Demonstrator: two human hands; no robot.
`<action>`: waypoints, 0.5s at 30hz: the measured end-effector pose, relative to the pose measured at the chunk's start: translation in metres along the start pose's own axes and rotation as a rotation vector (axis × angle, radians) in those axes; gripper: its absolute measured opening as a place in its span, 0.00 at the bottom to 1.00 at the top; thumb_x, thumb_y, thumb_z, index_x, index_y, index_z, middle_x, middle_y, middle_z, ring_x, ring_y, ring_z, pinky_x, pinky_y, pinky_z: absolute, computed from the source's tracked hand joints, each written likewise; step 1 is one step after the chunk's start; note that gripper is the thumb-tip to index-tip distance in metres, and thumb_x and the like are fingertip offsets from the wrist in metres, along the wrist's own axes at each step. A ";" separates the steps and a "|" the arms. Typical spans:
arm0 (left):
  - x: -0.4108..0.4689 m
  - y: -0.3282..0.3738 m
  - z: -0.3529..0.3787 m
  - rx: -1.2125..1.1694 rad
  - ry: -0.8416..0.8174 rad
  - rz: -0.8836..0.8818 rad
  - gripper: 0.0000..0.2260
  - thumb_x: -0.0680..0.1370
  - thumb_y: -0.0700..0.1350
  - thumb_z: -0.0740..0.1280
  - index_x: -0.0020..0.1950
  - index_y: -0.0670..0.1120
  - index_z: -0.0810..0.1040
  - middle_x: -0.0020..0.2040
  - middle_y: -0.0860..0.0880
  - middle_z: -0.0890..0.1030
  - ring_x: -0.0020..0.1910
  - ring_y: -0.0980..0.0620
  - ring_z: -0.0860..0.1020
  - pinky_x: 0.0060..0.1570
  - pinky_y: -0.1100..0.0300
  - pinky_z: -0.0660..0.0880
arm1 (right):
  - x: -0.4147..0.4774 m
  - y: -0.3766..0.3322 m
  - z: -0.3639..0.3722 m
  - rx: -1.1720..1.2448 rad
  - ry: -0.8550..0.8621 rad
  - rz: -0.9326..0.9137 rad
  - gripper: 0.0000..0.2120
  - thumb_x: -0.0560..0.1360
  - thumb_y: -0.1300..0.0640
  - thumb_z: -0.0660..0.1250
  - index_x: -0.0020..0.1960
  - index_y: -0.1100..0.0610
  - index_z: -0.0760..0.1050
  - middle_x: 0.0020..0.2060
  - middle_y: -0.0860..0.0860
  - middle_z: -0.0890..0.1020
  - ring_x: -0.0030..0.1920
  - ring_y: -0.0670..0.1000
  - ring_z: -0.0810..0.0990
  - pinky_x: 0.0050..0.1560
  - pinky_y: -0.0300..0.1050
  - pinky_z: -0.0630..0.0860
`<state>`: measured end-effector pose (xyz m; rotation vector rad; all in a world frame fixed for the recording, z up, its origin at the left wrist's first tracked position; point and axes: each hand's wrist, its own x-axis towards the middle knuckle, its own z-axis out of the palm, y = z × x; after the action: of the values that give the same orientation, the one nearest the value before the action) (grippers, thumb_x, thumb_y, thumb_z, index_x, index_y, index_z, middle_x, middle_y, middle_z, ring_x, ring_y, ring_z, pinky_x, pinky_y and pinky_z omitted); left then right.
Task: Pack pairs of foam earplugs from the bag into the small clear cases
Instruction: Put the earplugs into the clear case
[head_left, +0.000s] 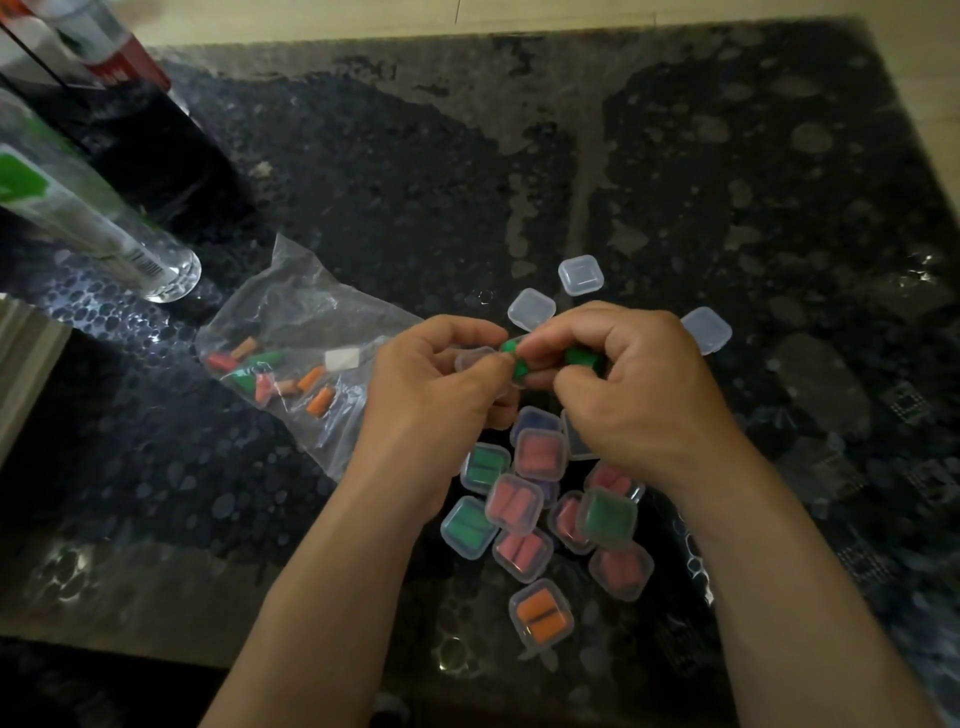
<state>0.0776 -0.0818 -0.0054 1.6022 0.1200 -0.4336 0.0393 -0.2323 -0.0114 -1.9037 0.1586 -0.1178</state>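
My left hand grips a small clear case above the dark table. My right hand pinches a green earplug at the case's mouth and holds a second green earplug under its curled fingers. The clear plastic bag lies to the left with several orange, red and green earplugs inside. Three empty clear cases lie just beyond my hands. Several filled cases with pink, green, purple and orange plugs are piled below my hands.
A clear bottle with a green label lies tilted at the left, beside a red and white can at the top left corner. The glossy dark tabletop stretches far and right. Its near edge runs along the lower left.
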 end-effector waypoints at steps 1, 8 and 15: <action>0.000 0.001 0.000 -0.009 0.002 -0.005 0.07 0.78 0.32 0.70 0.50 0.43 0.82 0.41 0.35 0.83 0.37 0.43 0.81 0.44 0.45 0.82 | 0.000 0.000 -0.001 0.029 0.002 0.012 0.18 0.71 0.71 0.61 0.47 0.54 0.84 0.44 0.48 0.86 0.45 0.46 0.87 0.49 0.49 0.85; 0.002 0.002 0.000 -0.030 0.011 -0.027 0.09 0.78 0.31 0.67 0.50 0.44 0.83 0.37 0.40 0.82 0.36 0.42 0.79 0.42 0.48 0.81 | 0.002 -0.002 -0.002 0.149 0.089 -0.003 0.16 0.77 0.74 0.60 0.46 0.54 0.76 0.43 0.49 0.83 0.43 0.48 0.88 0.46 0.48 0.86; 0.003 0.001 -0.002 -0.060 -0.004 -0.049 0.07 0.77 0.39 0.75 0.53 0.44 0.82 0.35 0.43 0.81 0.34 0.44 0.78 0.35 0.56 0.77 | 0.001 -0.006 -0.005 0.276 0.141 0.027 0.05 0.76 0.67 0.73 0.47 0.62 0.77 0.37 0.56 0.85 0.35 0.52 0.86 0.31 0.42 0.81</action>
<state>0.0812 -0.0809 -0.0051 1.5423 0.1679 -0.4672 0.0401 -0.2351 -0.0037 -1.6177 0.2506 -0.2439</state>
